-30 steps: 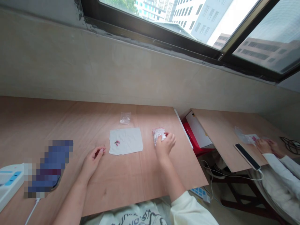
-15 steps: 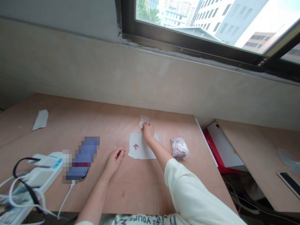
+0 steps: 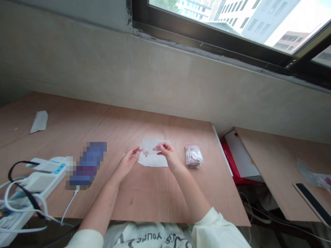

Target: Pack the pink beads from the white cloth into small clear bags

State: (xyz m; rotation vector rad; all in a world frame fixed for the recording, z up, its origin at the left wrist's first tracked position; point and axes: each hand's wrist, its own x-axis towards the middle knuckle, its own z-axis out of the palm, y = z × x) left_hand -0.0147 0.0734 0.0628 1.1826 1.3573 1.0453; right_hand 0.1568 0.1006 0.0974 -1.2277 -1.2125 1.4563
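A small clear zip bag (image 3: pixel 148 144) with a red edge is stretched between my two hands, above a white sheet of paper (image 3: pixel 152 162). My left hand (image 3: pixel 130 158) is closed, its fingertips at the bag's red-edged side. On the opposite side, my right hand (image 3: pixel 167 153) pinches the bag between thumb and fingers. Small pink pieces (image 3: pixel 146 154) lie on the paper and look hazy, apparently through the plastic. To the right of the paper rests a stack of filled clear zip bags (image 3: pixel 193 156), with pink contents showing.
A phone with a blurred screen (image 3: pixel 88 163) is plugged in at the left, beside a white power strip (image 3: pixel 49 182) with tangled cables. A scrap of paper (image 3: pixel 39 121) lies farther back. Across a gap, the right-hand table (image 3: pixel 281 165) holds another phone (image 3: pixel 311 203) and some plastic.
My right hand has lifted the clear bag from behind the paper and brought it nearer, over the sheet. My left hand has come up to the bag's edge.
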